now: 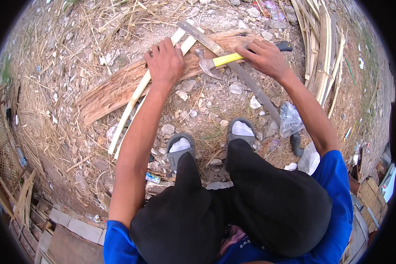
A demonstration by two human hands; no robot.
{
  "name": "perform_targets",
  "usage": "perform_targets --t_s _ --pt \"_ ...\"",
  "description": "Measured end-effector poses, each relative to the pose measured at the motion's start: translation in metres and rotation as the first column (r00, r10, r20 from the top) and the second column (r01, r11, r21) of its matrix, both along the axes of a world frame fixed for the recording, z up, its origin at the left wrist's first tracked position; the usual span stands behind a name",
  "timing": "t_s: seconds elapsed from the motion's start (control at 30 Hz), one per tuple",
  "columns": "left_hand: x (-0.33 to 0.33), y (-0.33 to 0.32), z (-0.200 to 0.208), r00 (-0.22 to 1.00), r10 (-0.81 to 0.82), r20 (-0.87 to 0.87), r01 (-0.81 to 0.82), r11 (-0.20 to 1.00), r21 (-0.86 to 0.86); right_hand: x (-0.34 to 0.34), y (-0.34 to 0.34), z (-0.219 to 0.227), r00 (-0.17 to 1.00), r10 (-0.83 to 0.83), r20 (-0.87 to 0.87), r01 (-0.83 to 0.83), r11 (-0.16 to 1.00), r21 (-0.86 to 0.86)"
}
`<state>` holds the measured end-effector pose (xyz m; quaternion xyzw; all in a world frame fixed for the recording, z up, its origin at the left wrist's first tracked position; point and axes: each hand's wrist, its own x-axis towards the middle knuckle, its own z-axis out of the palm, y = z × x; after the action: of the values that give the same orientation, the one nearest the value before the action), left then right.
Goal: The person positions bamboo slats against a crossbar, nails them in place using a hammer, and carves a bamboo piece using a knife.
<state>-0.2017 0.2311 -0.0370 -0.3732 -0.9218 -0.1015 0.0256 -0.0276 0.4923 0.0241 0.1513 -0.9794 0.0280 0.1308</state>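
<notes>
A worn, split plank of wood (114,90) lies on the ground ahead of my feet. Across it run two pale bamboo strips (130,108), slanting from upper right to lower left. My left hand (165,61) is closed over them at the plank, fingers curled. My right hand (265,58) grips a claw hammer (226,59) by its yellow handle, whose black end sticks out beyond the hand. The metal head points left, just above the plank's near edge. Beneath the hammer, a long grey metal blade (255,90) lies diagonally over the plank.
Split bamboo strips (321,48) are piled at the upper right. A clear plastic bag (290,119) lies by the blade's near end, beside a dark grip-like piece (296,145) and a pale rock (310,159). Woven bamboo panels (2,119) stand far left. Stones and dry straw litter the ground.
</notes>
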Motion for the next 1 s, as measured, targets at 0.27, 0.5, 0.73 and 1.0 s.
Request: perform_targets --t_s 0.27,0.5,0.73,1.0 --pt "-0.002 0.002 0.002 1.0 0.005 -0.009 -0.005 1.0 -0.024 -0.019 0.017 0.009 0.994 0.106 0.015 -0.106 0.992 0.071" --pt "0.002 0.003 0.004 1.0 0.008 0.019 -0.007 0.999 -0.032 -0.023 0.023 0.006 0.998 -0.058 0.006 0.057 0.991 0.12" --pt "0.0 0.005 0.012 0.998 0.005 0.068 0.002 0.994 -0.111 -0.034 0.037 0.01 0.994 0.104 0.02 -0.105 0.983 0.15" --pt "-0.002 0.003 0.004 1.0 -0.004 -0.001 0.004 1.0 -0.027 -0.041 0.038 0.013 0.993 0.115 0.032 -0.118 0.986 0.12"
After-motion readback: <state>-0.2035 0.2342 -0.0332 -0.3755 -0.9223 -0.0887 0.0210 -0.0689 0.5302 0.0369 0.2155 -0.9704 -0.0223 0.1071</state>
